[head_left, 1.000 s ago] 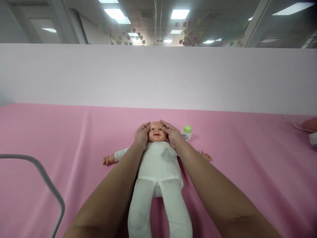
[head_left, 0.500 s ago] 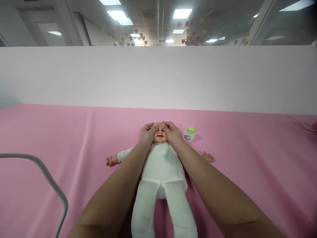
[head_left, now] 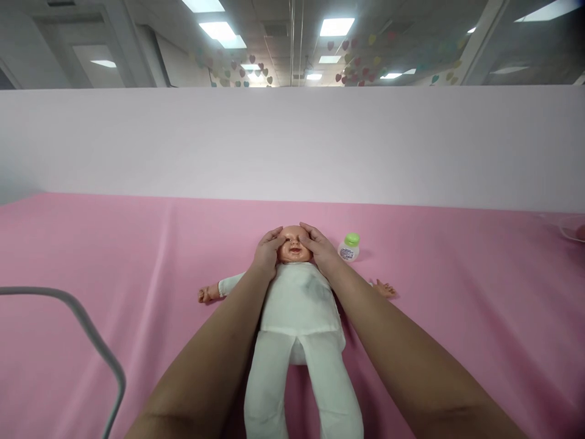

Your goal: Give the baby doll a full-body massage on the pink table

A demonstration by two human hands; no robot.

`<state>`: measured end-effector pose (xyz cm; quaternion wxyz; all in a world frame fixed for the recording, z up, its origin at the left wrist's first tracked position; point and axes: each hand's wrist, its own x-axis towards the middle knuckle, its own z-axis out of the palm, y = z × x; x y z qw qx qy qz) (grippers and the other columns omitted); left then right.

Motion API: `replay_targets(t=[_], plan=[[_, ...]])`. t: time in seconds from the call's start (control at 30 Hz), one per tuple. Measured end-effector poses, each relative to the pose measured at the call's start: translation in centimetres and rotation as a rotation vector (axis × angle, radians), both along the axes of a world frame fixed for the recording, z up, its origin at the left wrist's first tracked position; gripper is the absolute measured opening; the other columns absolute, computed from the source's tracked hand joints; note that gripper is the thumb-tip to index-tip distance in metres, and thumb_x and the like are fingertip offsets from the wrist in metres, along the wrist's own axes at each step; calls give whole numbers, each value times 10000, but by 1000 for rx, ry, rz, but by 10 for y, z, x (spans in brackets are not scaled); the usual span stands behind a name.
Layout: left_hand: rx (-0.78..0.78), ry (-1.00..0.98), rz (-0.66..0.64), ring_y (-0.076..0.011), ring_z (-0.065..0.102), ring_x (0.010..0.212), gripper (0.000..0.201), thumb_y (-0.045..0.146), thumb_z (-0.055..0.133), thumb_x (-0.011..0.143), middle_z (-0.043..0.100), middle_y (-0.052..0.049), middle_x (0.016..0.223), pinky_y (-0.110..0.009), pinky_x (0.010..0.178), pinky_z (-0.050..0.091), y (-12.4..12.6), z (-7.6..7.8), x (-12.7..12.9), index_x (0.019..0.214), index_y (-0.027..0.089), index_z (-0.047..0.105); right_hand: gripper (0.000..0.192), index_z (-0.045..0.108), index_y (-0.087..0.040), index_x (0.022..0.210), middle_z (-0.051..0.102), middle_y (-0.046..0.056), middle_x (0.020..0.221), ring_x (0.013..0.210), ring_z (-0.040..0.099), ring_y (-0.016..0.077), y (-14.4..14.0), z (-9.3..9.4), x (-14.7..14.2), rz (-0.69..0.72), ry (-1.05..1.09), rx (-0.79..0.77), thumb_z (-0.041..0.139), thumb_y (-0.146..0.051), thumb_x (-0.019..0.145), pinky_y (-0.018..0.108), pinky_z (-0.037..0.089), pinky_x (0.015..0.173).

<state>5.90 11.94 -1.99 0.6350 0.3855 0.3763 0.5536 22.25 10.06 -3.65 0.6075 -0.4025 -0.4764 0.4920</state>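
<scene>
A baby doll (head_left: 299, 305) in a white top and white trousers lies on its back, arms stretched out to both sides. My left hand (head_left: 269, 249) cups the left side of its head, the thumb resting on the face near the eye. On the other side my right hand (head_left: 320, 247) cups the head, its thumb lying over the other eye. Between the thumbs the doll's forehead, nose and mouth show. Most of my fingertips are hidden beside and behind the head. My forearms cover part of the doll's sleeves.
A small clear bottle with a green cap (head_left: 349, 249) stands just right of my right hand. Pink cloth (head_left: 137, 256) covers the surface up to a white wall (head_left: 292, 146). A grey bent tube (head_left: 86, 326) crosses the lower left. At the far right edge is a partly visible clear container (head_left: 569, 228).
My left hand has slid slightly left, its thumb drawing outward from the nose. More of the doll's face shows, and its head has shifted a little left. The right hand has barely moved.
</scene>
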Motion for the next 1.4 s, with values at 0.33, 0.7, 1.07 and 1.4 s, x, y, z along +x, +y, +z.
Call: replay_targets(t=[0.33, 0.7, 1.07, 1.4], plan=[[142, 230, 95, -253, 718, 1033, 511, 358, 878, 711, 736, -95, 1142, -385, 925, 572, 10, -10, 11, 1166, 213, 697, 555, 665, -259, 1238, 695, 70, 1320, 1237, 641, 280, 9, -3, -4, -164, -96, 46, 815, -487, 756, 475, 505, 1100], [60, 149, 124, -226, 709, 1061, 255, 251, 651, 888, 766, -80, 1129, -379, 947, 581, 14, -10, 8, 1122, 221, 747, 508, 716, -279, 1286, 672, 53, 1427, 1351, 585, 287, 11, -3, -2, -72, 51, 24, 737, -483, 821, 491, 435, 1184], [138, 164, -284, -318, 674, 1242, 860, 317, 924, 719, 636, -135, 1468, -419, 1019, 578, 3, 3, -25, 1500, 250, 570, 895, 375, -368, 1614, 426, 11, 1669, 1472, 500, 262, -2, 4, 23, 205, -134, -33, 797, -538, 843, 459, 432, 1209], [288, 494, -152, -352, 615, 1334, 1035, 428, 964, 664, 651, -158, 1452, -483, 1155, 456, 9, -11, -25, 1567, 224, 502, 1271, 259, -269, 1672, 517, 136, 1596, 1418, 548, 352, -15, 16, 26, -21, -499, -41, 955, -514, 637, 514, 404, 1212]])
